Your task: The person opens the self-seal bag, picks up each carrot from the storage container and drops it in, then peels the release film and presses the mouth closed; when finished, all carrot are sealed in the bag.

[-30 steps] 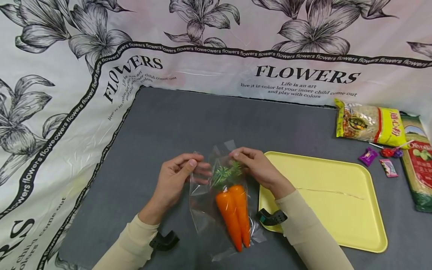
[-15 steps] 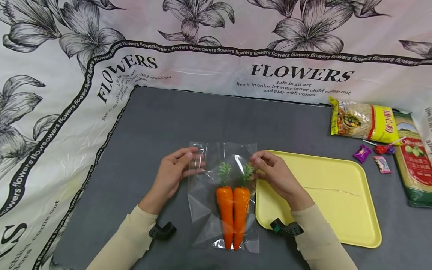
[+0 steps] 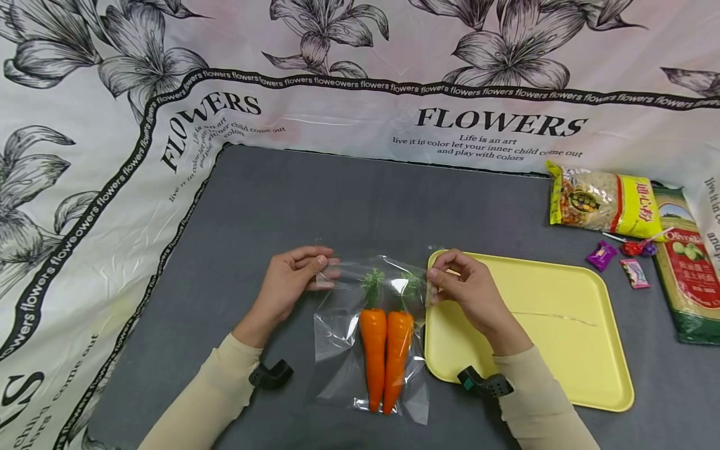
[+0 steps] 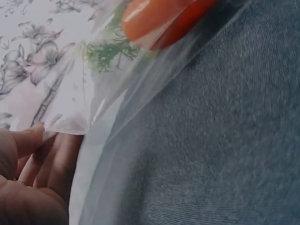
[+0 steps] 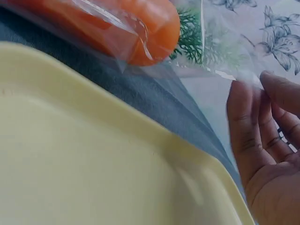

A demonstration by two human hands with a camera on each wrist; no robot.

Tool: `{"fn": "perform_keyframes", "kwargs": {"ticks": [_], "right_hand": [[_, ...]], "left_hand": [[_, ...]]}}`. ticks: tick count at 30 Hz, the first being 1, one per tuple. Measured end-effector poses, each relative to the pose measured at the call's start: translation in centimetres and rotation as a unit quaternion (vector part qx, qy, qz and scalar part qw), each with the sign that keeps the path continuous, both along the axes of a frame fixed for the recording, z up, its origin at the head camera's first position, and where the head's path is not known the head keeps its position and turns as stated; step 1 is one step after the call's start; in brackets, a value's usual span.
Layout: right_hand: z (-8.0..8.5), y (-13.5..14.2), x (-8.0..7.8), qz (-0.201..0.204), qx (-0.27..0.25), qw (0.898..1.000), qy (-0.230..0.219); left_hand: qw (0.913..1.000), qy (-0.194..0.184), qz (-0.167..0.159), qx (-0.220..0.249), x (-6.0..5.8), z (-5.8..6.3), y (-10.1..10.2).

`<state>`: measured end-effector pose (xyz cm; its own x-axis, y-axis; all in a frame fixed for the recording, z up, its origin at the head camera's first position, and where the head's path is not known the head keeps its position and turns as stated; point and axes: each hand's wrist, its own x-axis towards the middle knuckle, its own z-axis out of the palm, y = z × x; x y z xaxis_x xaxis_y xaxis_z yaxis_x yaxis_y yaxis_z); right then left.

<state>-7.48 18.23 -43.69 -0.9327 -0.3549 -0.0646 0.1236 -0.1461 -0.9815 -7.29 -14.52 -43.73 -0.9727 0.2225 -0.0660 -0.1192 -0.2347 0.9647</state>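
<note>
Two orange carrots [image 3: 374,350] with green leafy tops lie side by side inside a clear plastic bag [image 3: 334,337]. Their tops point away from the person. My left hand [image 3: 289,289] pinches the bag's far left corner between thumb and fingers, as the left wrist view confirms. At the far right corner, my right hand [image 3: 469,294] pinches the film the same way, beside the yellow tray [image 3: 562,369]. Between the hands the bag's far edge is stretched wide and bends over near the green tops. Its lower part lies on the grey table.
A thin clear strip [image 3: 554,315] lies on the tray. At the back right are a yellow food packet [image 3: 602,201], a green-and-red packet [image 3: 693,269], a lollipop [image 3: 634,248] and wrapped candies [image 3: 602,255]. A flower-printed sheet [image 3: 337,112] borders the table.
My right hand has moved right, away from the left, spreading the bunched bag wide. The carrots now lie straighter. In the last half second the bag's far edge has bent over.
</note>
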Motion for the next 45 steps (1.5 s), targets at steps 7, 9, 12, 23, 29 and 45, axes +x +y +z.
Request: {"fn": "perform_keyframes", "kwargs": {"ticks": [7, 9, 12, 23, 29, 45], "right_hand": [[-0.2, -0.1, -0.2, -0.008, 0.008, 1.0, 0.017], [-0.4, 0.0, -0.3, -0.007, 0.0, 1.0, 0.026], [-0.4, 0.0, -0.4, -0.005, -0.02, 0.999, 0.04], [-0.8, 0.1, -0.3, 0.004, -0.078, 0.996, 0.04], [-0.6, 0.3, -0.2, 0.018, -0.081, 0.996, 0.046], [-0.1, -0.3, -0.2, -0.012, 0.05, 0.997, 0.049]], "left_hand": [[0.9998, 0.006, -0.017, -0.009, -0.5, -0.7, -0.6], [0.9991, 0.018, -0.02, -0.034, -0.6, -0.7, -0.7], [0.9954, 0.046, -0.014, -0.083, -0.8, -0.8, -0.8], [0.9836, 0.133, -0.055, -0.109, -0.8, -0.3, -1.5], [0.9807, 0.115, -0.06, -0.147, -0.6, 0.3, -1.7], [0.9741, 0.1, -0.015, -0.203, 0.6, 3.5, -0.6]]}}
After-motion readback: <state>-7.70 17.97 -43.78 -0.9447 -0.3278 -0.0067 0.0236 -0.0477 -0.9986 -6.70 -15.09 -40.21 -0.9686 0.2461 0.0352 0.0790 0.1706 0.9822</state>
